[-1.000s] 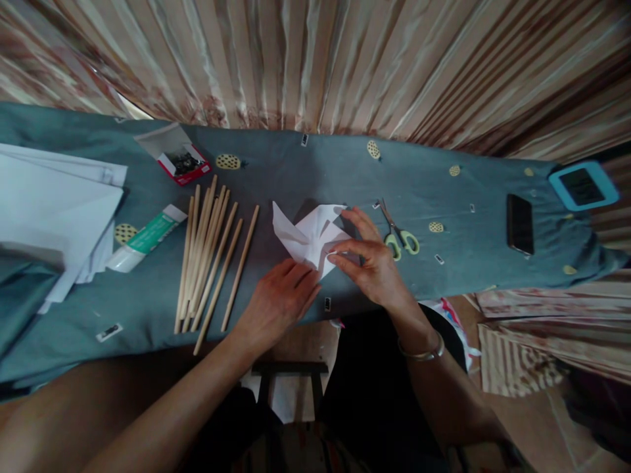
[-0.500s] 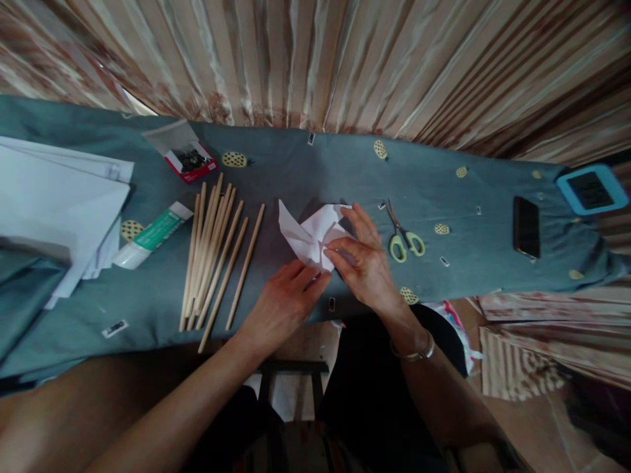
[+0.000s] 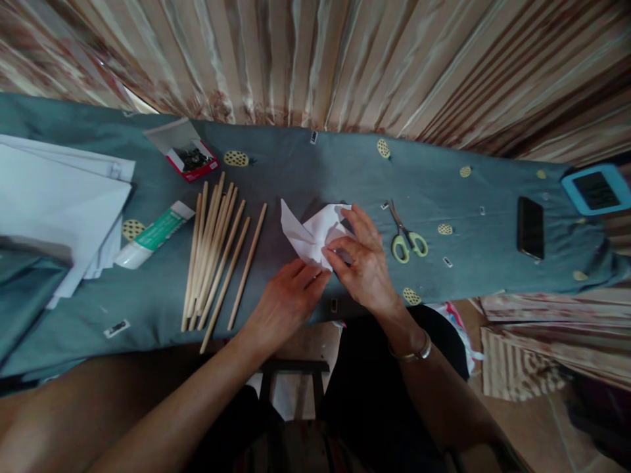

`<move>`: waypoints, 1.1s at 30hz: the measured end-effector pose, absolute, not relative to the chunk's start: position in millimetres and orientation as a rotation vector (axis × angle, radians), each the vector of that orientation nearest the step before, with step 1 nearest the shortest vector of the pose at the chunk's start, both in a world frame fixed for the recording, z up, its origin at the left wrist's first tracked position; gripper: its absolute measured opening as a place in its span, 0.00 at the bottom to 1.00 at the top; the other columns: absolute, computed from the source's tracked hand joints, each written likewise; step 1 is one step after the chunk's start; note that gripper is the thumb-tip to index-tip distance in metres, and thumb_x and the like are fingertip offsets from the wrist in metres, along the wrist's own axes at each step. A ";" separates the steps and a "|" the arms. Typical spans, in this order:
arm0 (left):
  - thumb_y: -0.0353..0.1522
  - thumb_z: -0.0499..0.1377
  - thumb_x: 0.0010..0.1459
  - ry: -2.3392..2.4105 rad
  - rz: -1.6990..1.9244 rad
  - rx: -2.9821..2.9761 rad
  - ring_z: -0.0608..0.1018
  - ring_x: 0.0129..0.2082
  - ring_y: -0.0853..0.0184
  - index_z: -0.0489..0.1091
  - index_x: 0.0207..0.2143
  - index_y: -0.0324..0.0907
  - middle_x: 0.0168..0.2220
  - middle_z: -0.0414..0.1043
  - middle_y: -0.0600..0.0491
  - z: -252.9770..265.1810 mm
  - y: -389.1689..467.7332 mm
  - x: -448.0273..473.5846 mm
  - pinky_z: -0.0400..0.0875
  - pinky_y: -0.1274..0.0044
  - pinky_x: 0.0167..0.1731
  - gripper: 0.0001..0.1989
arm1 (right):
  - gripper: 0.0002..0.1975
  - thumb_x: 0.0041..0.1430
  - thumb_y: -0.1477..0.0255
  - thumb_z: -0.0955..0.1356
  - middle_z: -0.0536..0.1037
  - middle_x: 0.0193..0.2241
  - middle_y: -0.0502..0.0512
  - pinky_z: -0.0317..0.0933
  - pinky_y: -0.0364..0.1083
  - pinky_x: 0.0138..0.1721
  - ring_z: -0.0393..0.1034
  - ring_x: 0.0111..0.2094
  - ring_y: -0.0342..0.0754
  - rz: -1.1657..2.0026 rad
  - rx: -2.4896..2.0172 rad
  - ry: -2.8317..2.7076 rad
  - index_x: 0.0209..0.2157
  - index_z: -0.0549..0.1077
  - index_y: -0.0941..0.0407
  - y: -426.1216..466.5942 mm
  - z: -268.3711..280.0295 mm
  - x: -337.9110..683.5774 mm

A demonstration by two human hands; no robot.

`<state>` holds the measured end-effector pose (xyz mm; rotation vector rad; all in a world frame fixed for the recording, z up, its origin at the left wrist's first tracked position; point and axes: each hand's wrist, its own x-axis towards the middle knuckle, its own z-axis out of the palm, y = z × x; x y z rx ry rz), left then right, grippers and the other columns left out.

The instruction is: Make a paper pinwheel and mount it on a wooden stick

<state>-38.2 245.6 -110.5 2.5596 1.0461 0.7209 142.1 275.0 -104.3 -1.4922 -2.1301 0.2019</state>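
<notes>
white folded paper held between both hands

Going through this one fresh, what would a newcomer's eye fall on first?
Probably the folded white paper near the centre, with the left hand at its near edge and the right hand pinching it from the right. Next, perhaps, the bunch of wooden sticks to its left, then the green-handled scissors right of the right hand.

matt paper pinwheel, smooth wooden sticks (glossy phone)
</notes>
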 end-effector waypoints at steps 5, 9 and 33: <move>0.24 0.55 0.64 1.042 0.711 2.558 0.74 0.38 0.61 0.70 0.46 0.35 0.39 0.75 0.48 -111.4 245.8 -38.0 0.76 0.69 0.40 0.09 | 0.06 0.63 0.70 0.68 0.66 0.64 0.54 0.54 0.62 0.65 0.52 0.68 0.57 0.199 -1.491 -2.109 0.32 0.76 0.53 274.0 -104.3 141.9; 0.25 0.53 0.65 1.047 0.705 2.538 0.74 0.40 0.61 0.70 0.46 0.36 0.40 0.75 0.48 -110.9 246.2 -37.8 0.76 0.68 0.41 0.10 | 0.07 0.64 0.70 0.67 0.65 0.64 0.52 0.53 0.62 0.66 0.52 0.68 0.57 0.226 -1.485 -2.104 0.33 0.77 0.52 273.4 -104.4 141.9; 0.24 0.56 0.62 1.044 0.762 2.554 0.75 0.40 0.60 0.70 0.46 0.33 0.40 0.75 0.46 -108.7 245.7 -36.5 0.77 0.69 0.42 0.10 | 0.12 0.67 0.71 0.63 0.64 0.65 0.53 0.53 0.62 0.65 0.49 0.69 0.57 0.234 -1.513 -2.195 0.37 0.79 0.52 271.5 -99.5 137.6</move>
